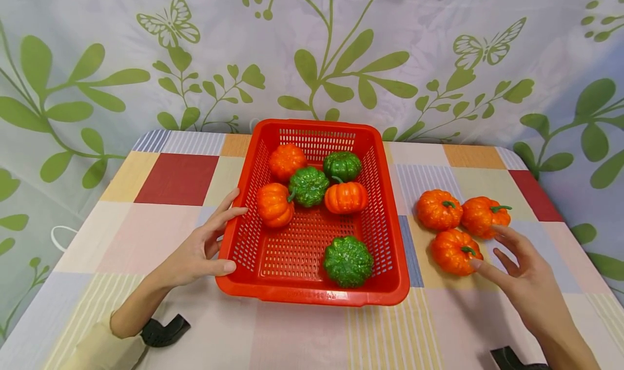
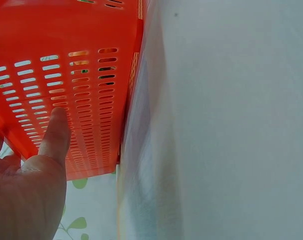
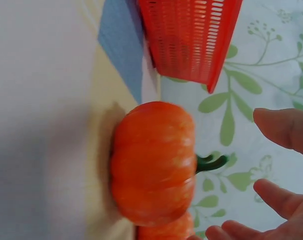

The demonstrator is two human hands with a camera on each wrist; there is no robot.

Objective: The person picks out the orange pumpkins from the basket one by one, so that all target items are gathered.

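A red plastic basket (image 1: 297, 256) with slotted walls holds orange toy pumpkins (image 1: 346, 198) and green toy pumpkins (image 1: 348, 261). My left hand (image 1: 202, 251) is at its left side, fingers spread along the rim. In the left wrist view the thumb (image 2: 56, 137) lies against the outer wall. Right of the basket, three orange pumpkins sit together: a near one (image 1: 454, 252), a left one (image 1: 439, 210) and a right one (image 1: 482, 217). Over the near one's stem my right hand (image 1: 524, 275) hovers with parted fingers, holding nothing. The right wrist view shows a gap between fingers and stem (image 3: 211, 162).
A patchwork-patterned cloth (image 1: 170, 177) covers the table. Behind it hangs a pale curtain (image 1: 273, 50) printed with green leaves and butterflies. A black strap piece (image 1: 166, 331) is at the left wrist, and another (image 1: 517, 359) at the right.
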